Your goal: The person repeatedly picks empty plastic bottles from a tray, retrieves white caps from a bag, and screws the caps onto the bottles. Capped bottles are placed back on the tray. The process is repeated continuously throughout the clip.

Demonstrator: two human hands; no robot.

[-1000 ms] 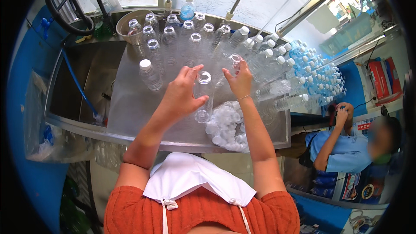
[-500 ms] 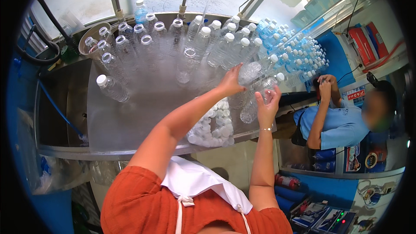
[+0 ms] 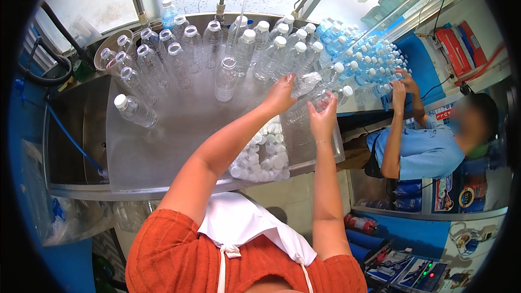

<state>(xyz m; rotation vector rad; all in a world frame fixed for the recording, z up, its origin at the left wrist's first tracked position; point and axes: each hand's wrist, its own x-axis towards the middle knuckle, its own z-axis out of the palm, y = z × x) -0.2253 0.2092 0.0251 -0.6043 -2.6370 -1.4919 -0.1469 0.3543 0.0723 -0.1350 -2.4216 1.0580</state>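
Observation:
A clear plastic bottle [image 3: 332, 97] with a white cap stands at the right end of the steel counter, with the fingers and thumb of my right hand [image 3: 324, 117] closed round its side. My left hand [image 3: 279, 96] is just left of it, thumb and fingers apart in a curve, nothing plainly gripped. Its fingertips are next to another white-capped bottle [image 3: 312, 80]. Behind my hands stand several capped clear bottles [image 3: 275, 58]. A pile of loose white caps [image 3: 261, 157] lies below my left forearm.
Several uncapped bottles [image 3: 147, 65] stand at the back left, and one capped bottle [image 3: 137, 112] alone nearer the front. A steel sink [image 3: 78, 130] is at far left. Many blue-labelled bottles [image 3: 363, 62] fill the right back. A co-worker [image 3: 420, 149] in blue reaches toward them.
My right hand has moved up and away from me, bringing the bottle in beside the other capped ones. My left hand stays by the bottles. The co-worker's hands have moved toward the labelled bottles.

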